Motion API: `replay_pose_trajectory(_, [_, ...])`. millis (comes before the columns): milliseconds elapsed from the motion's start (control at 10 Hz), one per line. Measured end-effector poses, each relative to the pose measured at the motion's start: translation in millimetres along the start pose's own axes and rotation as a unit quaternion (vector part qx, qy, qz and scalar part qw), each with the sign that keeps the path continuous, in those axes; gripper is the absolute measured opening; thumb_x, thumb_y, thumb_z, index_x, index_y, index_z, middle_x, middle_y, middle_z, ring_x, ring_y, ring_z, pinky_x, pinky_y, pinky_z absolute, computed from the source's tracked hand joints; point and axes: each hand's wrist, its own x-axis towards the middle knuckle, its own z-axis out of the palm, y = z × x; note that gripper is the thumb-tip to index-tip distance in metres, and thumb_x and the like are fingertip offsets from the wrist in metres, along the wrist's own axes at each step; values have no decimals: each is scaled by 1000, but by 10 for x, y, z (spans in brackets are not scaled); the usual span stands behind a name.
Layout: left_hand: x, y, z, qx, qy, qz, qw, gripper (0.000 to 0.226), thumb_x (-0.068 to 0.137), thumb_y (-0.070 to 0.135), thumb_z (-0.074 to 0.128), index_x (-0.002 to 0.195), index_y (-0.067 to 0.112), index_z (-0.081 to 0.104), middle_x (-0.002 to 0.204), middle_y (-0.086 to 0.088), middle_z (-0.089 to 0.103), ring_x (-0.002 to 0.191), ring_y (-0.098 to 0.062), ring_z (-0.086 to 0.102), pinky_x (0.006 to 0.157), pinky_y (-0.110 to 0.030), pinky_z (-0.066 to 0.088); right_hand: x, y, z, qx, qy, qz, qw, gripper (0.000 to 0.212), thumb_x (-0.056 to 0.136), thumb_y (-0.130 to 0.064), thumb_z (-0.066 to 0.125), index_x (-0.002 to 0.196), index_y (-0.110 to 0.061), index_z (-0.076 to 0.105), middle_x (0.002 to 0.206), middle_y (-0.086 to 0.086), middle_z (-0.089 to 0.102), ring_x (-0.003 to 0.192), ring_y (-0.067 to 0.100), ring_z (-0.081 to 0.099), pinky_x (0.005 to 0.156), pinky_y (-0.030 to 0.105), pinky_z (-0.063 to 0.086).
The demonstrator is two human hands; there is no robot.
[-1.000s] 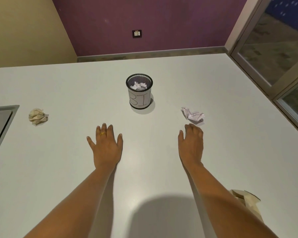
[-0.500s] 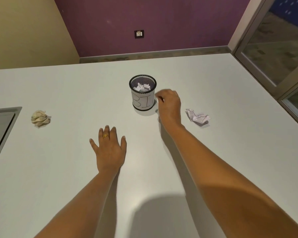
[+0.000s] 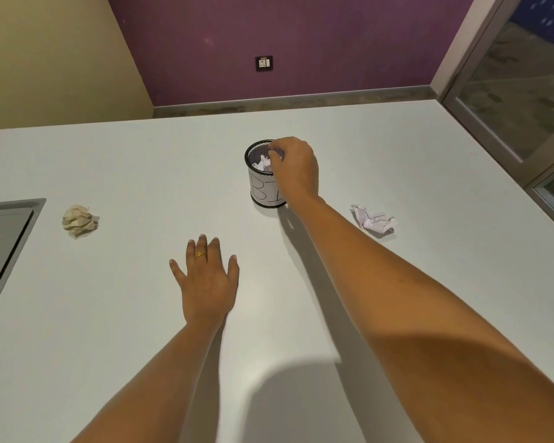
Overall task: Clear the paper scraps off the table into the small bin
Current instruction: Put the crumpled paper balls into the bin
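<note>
The small black mesh bin (image 3: 262,190), with a white label, stands at the middle of the white table (image 3: 397,148) and holds white scraps. My right hand (image 3: 296,169) hovers over its right rim, fingers pinched together with white paper (image 3: 265,163) at the fingertips inside the opening. My left hand (image 3: 207,279) lies flat and spread on the table, nearer to me and left of the bin. A crumpled white scrap (image 3: 374,220) lies right of the bin. A crumpled beige scrap (image 3: 79,220) lies far to the left.
A grey recessed panel (image 3: 4,244) is set into the table's left edge. A purple wall with a socket (image 3: 264,63) rises behind the table. A glass door frame (image 3: 506,100) stands at the right.
My right hand went from the table near the white scrap up to the bin and now sits over its rim. The left hand stayed flat. The camera shifted slightly.
</note>
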Motion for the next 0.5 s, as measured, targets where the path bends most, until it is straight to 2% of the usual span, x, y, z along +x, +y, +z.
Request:
replay_pose_trajectory(100, [-5,4,-7,1,3,1,1000,47,93,35,42,131,8,41,145,-14,39,140,-30,27,108,-63,19,-106,153,-90,-5,71,0,997,23,92,-14,49,106,-10,66,111,5,67,108,23,54,99,31,36])
replay_pose_trajectory(200, [-9,3,-14,11,2,4,1000,47,93,35,42,132,8,40,145,-14,39,139,-30,27,108,-62,20,-212,399,-199,-71,112,11,991,26,92,-19,46,112,-18,63,117,-1,65,114,18,51,106,31,28])
replay_pose_trajectory(300, [-6,11,-23,9,3,4,1000,47,93,34,42,131,8,41,144,-14,40,139,-30,28,107,-63,20,-314,685,-299,-137,135,47,980,26,91,-21,47,113,-23,60,121,-6,62,124,18,44,109,41,23])
replay_pose_trajectory(500, [0,3,-25,7,0,2,1000,47,92,34,42,131,7,41,144,-15,40,139,-31,28,107,-63,20,-572,1130,-358,-256,85,138,953,29,90,-19,51,118,-24,58,139,-7,48,141,24,20,111,55,9])
